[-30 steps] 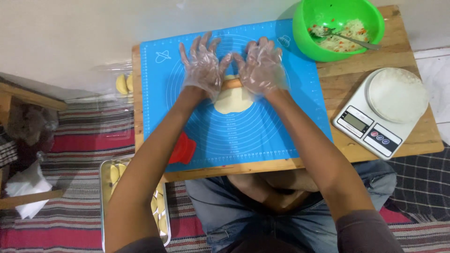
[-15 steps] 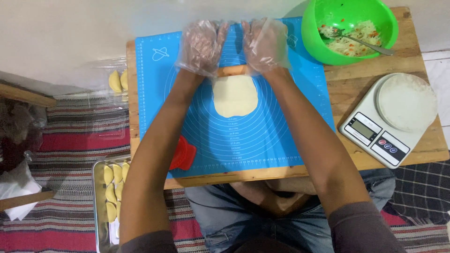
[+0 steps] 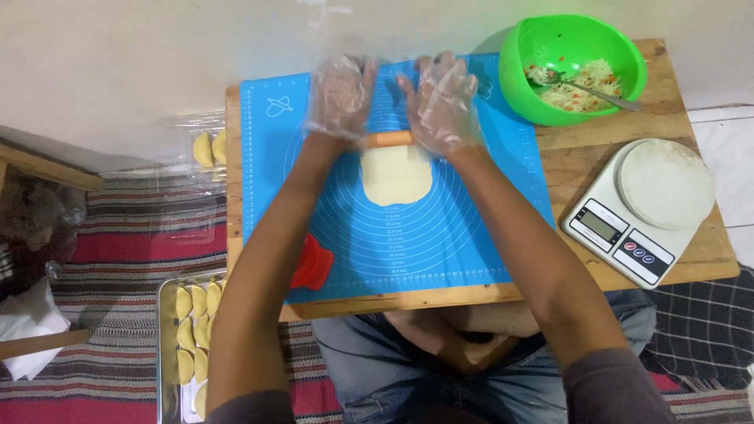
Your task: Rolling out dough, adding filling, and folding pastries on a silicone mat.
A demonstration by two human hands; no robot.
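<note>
A pale flattened piece of dough (image 3: 396,174) lies on a blue silicone mat (image 3: 471,235) spread over a low wooden table (image 3: 675,118). An orange rolling pin (image 3: 390,139) rests across the dough's far edge. My left hand (image 3: 342,96) and my right hand (image 3: 441,102), both in clear plastic gloves, press flat on the pin's two ends with fingers spread. Only the pin's middle shows between the palms.
A green bowl (image 3: 577,39) of chopped filling with a metal spoon (image 3: 585,86) stands at the table's far right. A white kitchen scale (image 3: 644,208) sits to the right. A red mould (image 3: 312,263) lies on the mat's left. A metal tray (image 3: 169,345) of folded dumplings sits on the striped rug.
Both hands pushed the rolling pin away from me, from over the dough to its far edge. The dough is now flatter and longer.
</note>
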